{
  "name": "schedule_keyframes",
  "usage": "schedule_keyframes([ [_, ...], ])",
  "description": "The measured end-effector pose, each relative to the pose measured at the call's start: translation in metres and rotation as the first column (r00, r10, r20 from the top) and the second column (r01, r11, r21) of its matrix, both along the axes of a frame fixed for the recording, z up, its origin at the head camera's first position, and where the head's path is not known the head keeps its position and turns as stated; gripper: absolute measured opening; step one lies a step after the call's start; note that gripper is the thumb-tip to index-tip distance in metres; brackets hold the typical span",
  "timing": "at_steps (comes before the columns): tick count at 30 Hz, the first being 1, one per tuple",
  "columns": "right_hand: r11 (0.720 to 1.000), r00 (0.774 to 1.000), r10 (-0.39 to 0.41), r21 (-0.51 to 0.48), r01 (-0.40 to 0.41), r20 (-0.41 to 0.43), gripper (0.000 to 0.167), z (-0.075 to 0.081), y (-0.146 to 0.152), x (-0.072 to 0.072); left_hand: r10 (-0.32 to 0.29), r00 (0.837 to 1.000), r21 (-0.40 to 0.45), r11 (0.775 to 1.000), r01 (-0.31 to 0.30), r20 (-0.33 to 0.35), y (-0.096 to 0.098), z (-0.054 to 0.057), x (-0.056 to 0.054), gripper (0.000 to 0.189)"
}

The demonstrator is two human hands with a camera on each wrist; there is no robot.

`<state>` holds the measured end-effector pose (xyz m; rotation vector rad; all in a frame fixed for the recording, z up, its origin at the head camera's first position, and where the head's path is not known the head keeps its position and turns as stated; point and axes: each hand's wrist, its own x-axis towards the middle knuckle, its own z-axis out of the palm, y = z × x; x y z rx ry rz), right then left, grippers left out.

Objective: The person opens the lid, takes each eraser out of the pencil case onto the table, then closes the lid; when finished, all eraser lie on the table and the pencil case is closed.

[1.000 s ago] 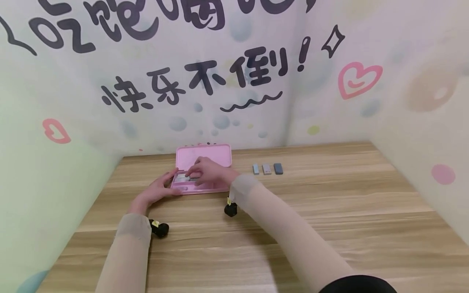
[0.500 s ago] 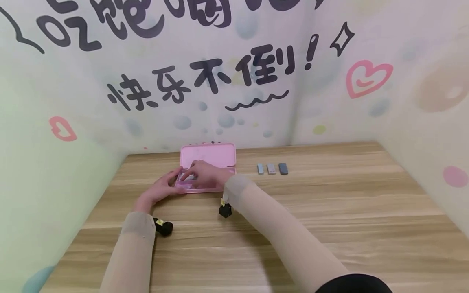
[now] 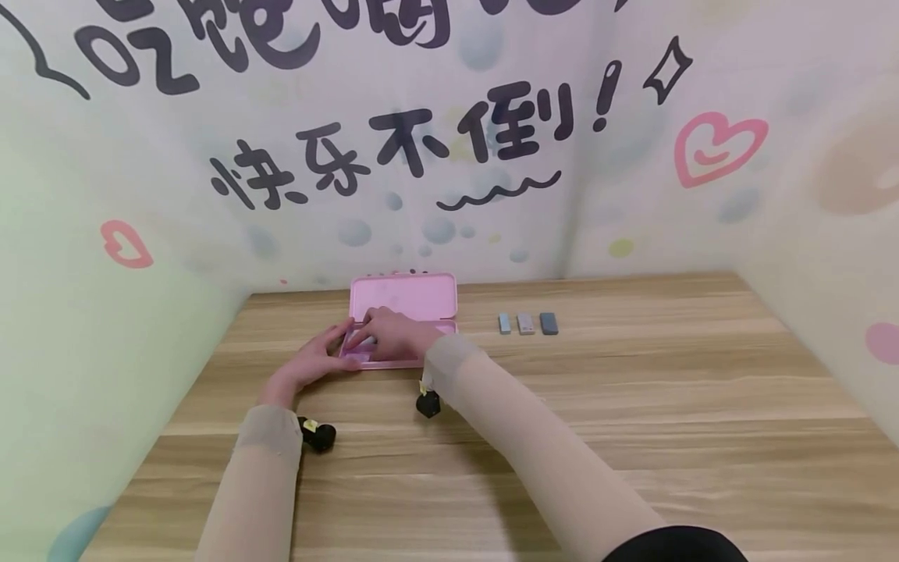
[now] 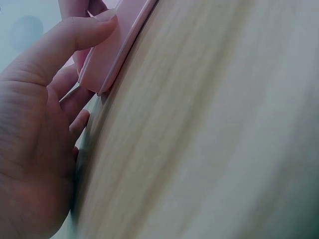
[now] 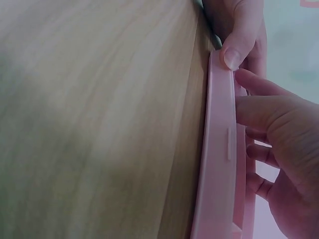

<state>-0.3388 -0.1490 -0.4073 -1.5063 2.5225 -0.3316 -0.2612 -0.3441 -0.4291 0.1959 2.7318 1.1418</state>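
A pink pencil case (image 3: 403, 297) lies at the back of the table with its lid raised. My left hand (image 3: 309, 365) grips its left end, the thumb (image 4: 102, 30) against the front wall and the fingers curled round behind. My right hand (image 3: 399, 334) reaches down into the tray, near the left end. In the right wrist view its thumb and fingers dip behind the case's front wall (image 5: 217, 139), so their tips are hidden. I cannot tell whether they hold anything. Pale contents show beside the right fingers in the head view, partly covered by the hand.
Right of the case stand three small blocks in a row: light blue (image 3: 504, 324), grey (image 3: 525, 324) and dark blue-grey (image 3: 549, 324). Behind the wooden table (image 3: 632, 406) rises a printed backdrop (image 3: 492, 234), with walls at both sides.
My right hand has moved left and lower into the pencil case, covering the pale piece seen there earlier. My left hand keeps its grip. The head view has shifted slightly.
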Motion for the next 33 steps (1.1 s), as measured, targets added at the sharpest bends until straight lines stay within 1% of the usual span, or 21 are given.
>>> schedule_keyframes([
  [6,0.999,1.0,0.0,0.032,0.0,-0.012,0.035,0.0026,0.0008,0.002,0.007,1.0,-0.015,1.0,-0.007,0.009,0.0004,0.0001,-0.0006,0.094],
  [13,0.998,0.999,0.012,0.061,-0.01,-0.031,0.035,0.0028,0.0006,0.0021,0.008,1.0,-0.003,1.0,-0.008,0.012,0.001,0.0008,-0.0008,0.095],
  [18,0.998,1.0,0.015,0.064,-0.014,-0.016,0.035,0.0017,-0.0008,-0.0001,0.008,1.0,0.001,1.0,-0.008,0.009,0.0,-0.0017,-0.003,0.095],
  [23,0.997,1.0,0.008,0.073,-0.008,-0.003,0.039,0.0014,-0.0014,-0.001,0.014,1.0,-0.006,1.0,-0.014,0.011,-0.0027,-0.0053,-0.0057,0.094],
  [27,0.996,1.0,0.007,0.086,-0.005,-0.019,0.037,0.002,-0.002,-0.0001,0.007,1.0,-0.003,1.0,-0.007,0.002,-0.0044,-0.0077,-0.0069,0.094],
  [33,0.996,0.999,0.027,0.087,-0.023,-0.047,0.034,0.003,-0.001,0.0002,-0.006,1.0,0.016,1.0,0.006,-0.015,-0.0035,-0.0078,-0.0073,0.093],
])
